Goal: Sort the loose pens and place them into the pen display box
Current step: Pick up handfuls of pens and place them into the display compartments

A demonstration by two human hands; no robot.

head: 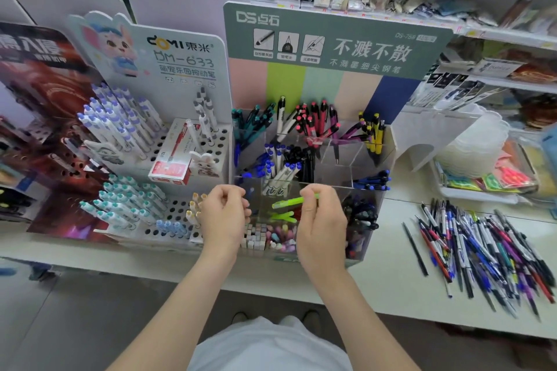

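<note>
Two bare hands hover over the front row of the clear pen display box (387,144) on a white shop shelf (391,274), as I watch through the head camera. The right hand (322,220) pinches a bright green pen (294,201) between thumb and curled fingertips. It holds the pen almost level above the front middle compartment, tip end pointing left. Two more green pens (283,216) lie crossed in that same compartment, just below it.

The left hand (224,217) is raised beside it, close but not touching, at the box's left front corner. Its fingers are curled in toward the thumb, and I cannot tell whether anything is caught between them.

The box's rear compartments hold teal, white, pink, purple and yellow pens standing upright, with blue and black ones in the middle row. The pile of loose pens (482,253) lies spread on the shelf well to the right of the box, in mixed colours. A white holed stand (217,141) with more pens sits against the box's left side.
</note>
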